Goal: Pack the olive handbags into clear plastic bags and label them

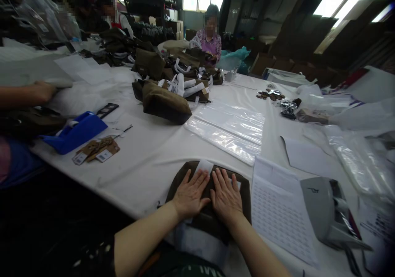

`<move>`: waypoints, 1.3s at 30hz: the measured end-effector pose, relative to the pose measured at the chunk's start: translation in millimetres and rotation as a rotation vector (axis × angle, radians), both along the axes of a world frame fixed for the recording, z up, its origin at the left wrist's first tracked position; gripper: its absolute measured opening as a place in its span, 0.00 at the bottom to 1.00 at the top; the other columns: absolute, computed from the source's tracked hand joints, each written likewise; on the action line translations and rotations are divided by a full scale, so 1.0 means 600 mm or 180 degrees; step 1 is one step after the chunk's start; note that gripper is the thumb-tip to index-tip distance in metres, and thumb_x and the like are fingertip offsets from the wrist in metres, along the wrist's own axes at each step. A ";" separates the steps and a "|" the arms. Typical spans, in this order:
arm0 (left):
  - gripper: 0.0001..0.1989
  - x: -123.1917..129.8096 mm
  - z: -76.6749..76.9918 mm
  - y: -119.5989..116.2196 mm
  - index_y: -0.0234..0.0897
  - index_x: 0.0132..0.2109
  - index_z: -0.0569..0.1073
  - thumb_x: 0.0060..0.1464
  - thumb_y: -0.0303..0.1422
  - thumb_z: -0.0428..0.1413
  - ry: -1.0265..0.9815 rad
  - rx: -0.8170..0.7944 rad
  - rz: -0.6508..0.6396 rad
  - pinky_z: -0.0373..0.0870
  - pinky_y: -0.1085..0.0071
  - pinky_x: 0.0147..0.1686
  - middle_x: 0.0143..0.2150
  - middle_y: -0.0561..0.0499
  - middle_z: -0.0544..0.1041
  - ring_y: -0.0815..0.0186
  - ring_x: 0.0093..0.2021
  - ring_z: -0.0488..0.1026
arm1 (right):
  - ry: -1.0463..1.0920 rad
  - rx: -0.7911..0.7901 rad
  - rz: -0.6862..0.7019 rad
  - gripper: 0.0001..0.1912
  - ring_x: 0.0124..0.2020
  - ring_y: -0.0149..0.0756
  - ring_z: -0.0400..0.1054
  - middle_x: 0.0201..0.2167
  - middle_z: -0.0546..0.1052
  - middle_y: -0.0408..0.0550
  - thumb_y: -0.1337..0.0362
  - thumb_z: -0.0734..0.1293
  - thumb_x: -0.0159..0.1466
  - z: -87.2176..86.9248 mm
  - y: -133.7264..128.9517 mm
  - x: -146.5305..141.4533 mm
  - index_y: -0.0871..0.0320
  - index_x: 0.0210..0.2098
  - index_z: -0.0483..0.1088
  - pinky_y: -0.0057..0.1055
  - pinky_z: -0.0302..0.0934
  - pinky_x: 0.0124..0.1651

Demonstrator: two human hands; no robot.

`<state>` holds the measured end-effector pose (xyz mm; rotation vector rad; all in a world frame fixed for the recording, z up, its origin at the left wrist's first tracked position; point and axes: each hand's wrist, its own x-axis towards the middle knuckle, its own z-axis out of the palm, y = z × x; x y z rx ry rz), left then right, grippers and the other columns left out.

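A dark olive fabric bag (182,175) lies flat at the table's near edge, with a strip of white wrapping (203,166) across its top. My left hand (191,192) presses on the bag's left half, palm down, fingers stretched out, fingertips at the white strip. On the right half rests my right hand (226,194), also flat with fingers spread. A small white label (237,184) shows partly beside its fingers. Just beyond the bag lie clear plastic sleeves (228,129). Right of it is a printed sheet (277,211).
A grey tape dispenser (327,211) stands at right, a blue dispenser (77,133) at left near cardboard tags (97,148). More olive bags (166,102) are heaped farther back. A co-worker's hand (43,92) reaches in from the left; another person (210,42) stands across the table.
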<state>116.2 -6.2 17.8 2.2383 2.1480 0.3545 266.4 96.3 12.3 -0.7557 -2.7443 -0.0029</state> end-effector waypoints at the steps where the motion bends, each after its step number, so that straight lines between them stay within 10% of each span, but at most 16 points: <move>1: 0.35 -0.001 -0.007 0.000 0.34 0.66 0.47 0.59 0.51 0.39 0.0020 -0.0035 0.0031 0.30 0.51 0.63 0.66 0.44 0.52 0.56 0.67 0.44 | 0.0005 -0.0008 0.0004 0.29 0.65 0.47 0.40 0.64 0.51 0.53 0.67 0.57 0.61 -0.002 0.000 -0.002 0.65 0.62 0.53 0.54 0.34 0.64; 11: 0.34 -0.012 -0.021 0.013 0.39 0.65 0.52 0.56 0.47 0.49 0.0732 0.1115 -0.0189 0.27 0.55 0.63 0.65 0.45 0.56 0.55 0.64 0.52 | 0.0617 -0.0300 0.0059 0.26 0.64 0.45 0.46 0.62 0.56 0.48 0.66 0.60 0.60 0.029 0.004 0.010 0.55 0.58 0.59 0.52 0.48 0.62; 18: 0.26 -0.035 0.029 -0.012 0.39 0.64 0.54 0.62 0.42 0.38 -0.0605 0.1183 -0.0405 0.46 0.50 0.62 0.63 0.44 0.61 0.55 0.64 0.53 | 0.1930 -0.0552 0.0045 0.21 0.62 0.45 0.51 0.56 0.65 0.52 0.75 0.58 0.59 0.043 0.000 0.025 0.56 0.51 0.62 0.53 0.54 0.59; 22: 0.12 -0.087 0.070 0.009 0.44 0.49 0.70 0.59 0.33 0.49 -0.1301 0.1646 -0.0254 0.62 0.57 0.56 0.52 0.48 0.72 0.58 0.57 0.65 | 0.2682 -0.0550 -0.0326 0.16 0.59 0.47 0.56 0.54 0.66 0.53 0.71 0.61 0.60 0.068 0.068 0.057 0.55 0.47 0.64 0.53 0.56 0.57; 29: 0.05 -0.211 0.071 0.275 0.41 0.34 0.77 0.52 0.34 0.57 -0.1627 0.1097 0.0244 0.69 0.74 0.36 0.34 0.52 0.74 0.68 0.35 0.72 | 0.1596 -0.1603 -0.1009 0.14 0.44 0.39 0.69 0.43 0.73 0.53 0.58 0.56 0.65 0.003 0.337 0.031 0.58 0.43 0.67 0.39 0.65 0.48; 34: 0.05 -0.253 -0.011 0.517 0.41 0.32 0.77 0.46 0.35 0.61 -0.1173 -0.0171 0.0226 0.66 0.74 0.39 0.35 0.53 0.76 0.66 0.39 0.72 | 0.0415 -0.1747 -0.0738 0.19 0.47 0.42 0.67 0.44 0.74 0.51 0.51 0.59 0.62 -0.058 0.460 -0.030 0.56 0.43 0.72 0.40 0.59 0.52; 39: 0.05 -0.281 -0.099 0.617 0.39 0.29 0.76 0.47 0.36 0.59 -0.0918 -0.0873 0.0031 0.65 0.69 0.40 0.33 0.49 0.76 0.59 0.41 0.71 | -0.0533 -0.1630 -0.0852 0.25 0.44 0.44 0.66 0.39 0.74 0.52 0.43 0.63 0.57 -0.062 0.498 -0.049 0.55 0.42 0.74 0.38 0.57 0.49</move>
